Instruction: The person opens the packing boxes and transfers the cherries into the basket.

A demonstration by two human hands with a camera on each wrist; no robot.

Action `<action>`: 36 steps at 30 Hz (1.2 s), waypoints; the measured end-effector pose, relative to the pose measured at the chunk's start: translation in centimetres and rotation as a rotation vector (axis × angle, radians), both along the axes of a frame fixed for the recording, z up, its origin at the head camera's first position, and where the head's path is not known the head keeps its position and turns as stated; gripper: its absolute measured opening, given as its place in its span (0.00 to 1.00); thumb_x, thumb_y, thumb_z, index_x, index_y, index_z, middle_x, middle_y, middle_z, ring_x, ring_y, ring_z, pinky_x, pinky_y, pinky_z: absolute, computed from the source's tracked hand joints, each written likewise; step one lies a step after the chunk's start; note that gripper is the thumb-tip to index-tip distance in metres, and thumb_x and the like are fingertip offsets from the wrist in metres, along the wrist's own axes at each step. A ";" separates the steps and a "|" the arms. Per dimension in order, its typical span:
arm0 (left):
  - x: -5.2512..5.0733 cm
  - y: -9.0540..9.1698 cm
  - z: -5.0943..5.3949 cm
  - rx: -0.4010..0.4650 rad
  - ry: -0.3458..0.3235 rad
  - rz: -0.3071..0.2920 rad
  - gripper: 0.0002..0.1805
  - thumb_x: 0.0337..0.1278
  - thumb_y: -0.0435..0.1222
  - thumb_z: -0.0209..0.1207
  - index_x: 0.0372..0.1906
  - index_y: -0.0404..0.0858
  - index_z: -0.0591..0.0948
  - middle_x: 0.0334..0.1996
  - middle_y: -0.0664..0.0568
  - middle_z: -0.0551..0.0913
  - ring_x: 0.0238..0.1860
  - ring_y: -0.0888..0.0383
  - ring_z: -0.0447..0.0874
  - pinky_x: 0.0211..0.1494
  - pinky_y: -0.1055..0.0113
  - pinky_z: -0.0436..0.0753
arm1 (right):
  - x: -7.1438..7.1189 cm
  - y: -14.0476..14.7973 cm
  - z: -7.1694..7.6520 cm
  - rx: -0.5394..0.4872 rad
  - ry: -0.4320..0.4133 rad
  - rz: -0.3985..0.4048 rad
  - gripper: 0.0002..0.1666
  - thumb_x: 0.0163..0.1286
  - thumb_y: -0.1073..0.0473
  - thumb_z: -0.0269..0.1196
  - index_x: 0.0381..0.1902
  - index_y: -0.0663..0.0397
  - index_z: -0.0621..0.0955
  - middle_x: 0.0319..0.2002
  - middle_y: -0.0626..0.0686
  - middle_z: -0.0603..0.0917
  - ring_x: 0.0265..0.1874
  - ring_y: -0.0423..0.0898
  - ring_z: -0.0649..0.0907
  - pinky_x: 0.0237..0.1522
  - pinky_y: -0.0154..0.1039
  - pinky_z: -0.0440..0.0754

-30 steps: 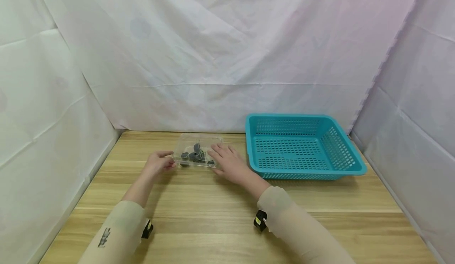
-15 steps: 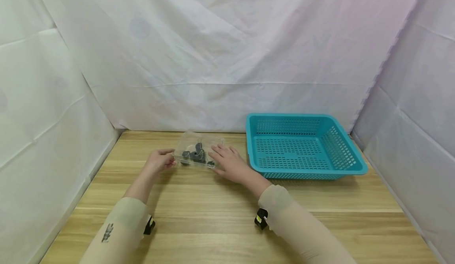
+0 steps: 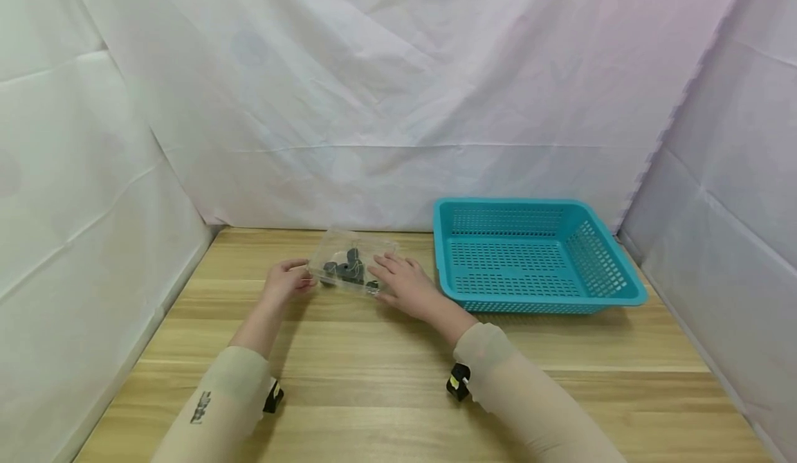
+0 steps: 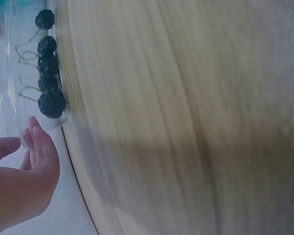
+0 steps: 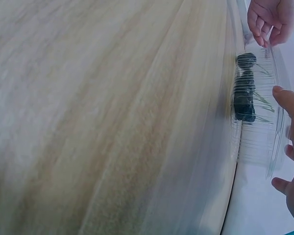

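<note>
"So what are the fingers doing?"

"On the left hand point(image 3: 286, 283), the fingers point(image 4: 37, 142) and thumb point(image 4: 5, 145) pinch the edge of a clear plastic box point(image 3: 334, 243) at its left end. The right hand point(image 3: 409, 288) lies against the other end, its fingers spread and fairly straight, touching the plastic rather than curling round it."

"And inside the box?"

"Several dark round fruits point(image 4: 51, 103), bunched toward the front, with thin green stems point(image 4: 27, 93) showing through the plastic. One fruit sits close by the right hand, a little apart from the others."

"Where does the box stand?"

"Between the two hands, near the back of the wooden bench point(image 3: 349, 366) and left of its middle, slightly askew. Whether its base is flat on the wood, I can't tell."

"What's farther out?"

"A turquoise basket point(image 3: 548, 302) with perforated walls stands on the bench, to the right of the right hand. Both arms wear beige sleeves point(image 3: 519, 394), each with a small black device point(image 3: 459, 382) by the cuff. White cloth point(image 3: 361, 89) hangs behind the bench and along both sides."
</note>
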State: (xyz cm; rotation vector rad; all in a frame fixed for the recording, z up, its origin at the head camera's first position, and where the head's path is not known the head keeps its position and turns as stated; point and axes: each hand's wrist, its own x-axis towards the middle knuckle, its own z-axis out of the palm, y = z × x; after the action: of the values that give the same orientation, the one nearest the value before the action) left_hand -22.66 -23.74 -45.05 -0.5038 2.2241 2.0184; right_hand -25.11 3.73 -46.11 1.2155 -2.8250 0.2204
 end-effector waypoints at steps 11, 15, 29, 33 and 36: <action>0.2 2.6 -0.3 0.271 -0.042 0.083 0.37 0.68 0.26 0.50 0.76 0.32 0.47 0.27 0.48 0.83 0.24 0.61 0.85 0.40 0.67 0.87 | 0.4 -0.2 0.1 0.011 0.028 -0.027 0.37 0.70 0.40 0.61 0.72 0.44 0.67 0.73 0.52 0.62 0.72 0.52 0.59 0.69 0.57 0.61; 0.4 3.1 -0.4 0.330 -0.031 0.109 0.39 0.66 0.23 0.50 0.76 0.31 0.44 0.26 0.48 0.83 0.25 0.61 0.85 0.41 0.68 0.86 | 0.5 -0.4 0.1 0.025 0.041 -0.037 0.37 0.69 0.39 0.60 0.72 0.43 0.68 0.73 0.50 0.62 0.72 0.52 0.60 0.69 0.56 0.62; 1.0 4.8 -0.4 0.426 -0.053 0.159 0.43 0.63 0.20 0.54 0.76 0.34 0.43 0.28 0.46 0.84 0.27 0.59 0.86 0.45 0.65 0.86 | 0.7 -0.8 0.0 0.002 0.108 -0.050 0.37 0.67 0.37 0.62 0.69 0.44 0.71 0.69 0.51 0.68 0.68 0.50 0.65 0.67 0.55 0.67; 1.2 5.6 -0.5 0.441 -0.058 0.158 0.41 0.64 0.21 0.54 0.74 0.31 0.44 0.29 0.46 0.84 0.27 0.59 0.86 0.48 0.63 0.85 | 0.8 -0.9 0.0 -0.006 0.120 -0.058 0.37 0.66 0.37 0.63 0.69 0.44 0.72 0.69 0.51 0.68 0.68 0.50 0.66 0.66 0.54 0.68; 1.3 6.2 -0.6 0.462 -0.060 0.138 0.36 0.65 0.21 0.52 0.72 0.28 0.48 0.27 0.46 0.84 0.28 0.58 0.86 0.47 0.63 0.85 | 0.9 -0.9 0.0 -0.009 0.126 -0.067 0.36 0.66 0.37 0.63 0.68 0.43 0.72 0.69 0.51 0.68 0.67 0.50 0.66 0.65 0.54 0.68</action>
State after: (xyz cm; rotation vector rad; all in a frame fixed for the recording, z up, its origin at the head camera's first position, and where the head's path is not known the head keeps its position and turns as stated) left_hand -21.36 -17.57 -45.66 -0.6614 1.6458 2.4438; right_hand -24.19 2.82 -46.10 1.0902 -2.7475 0.1466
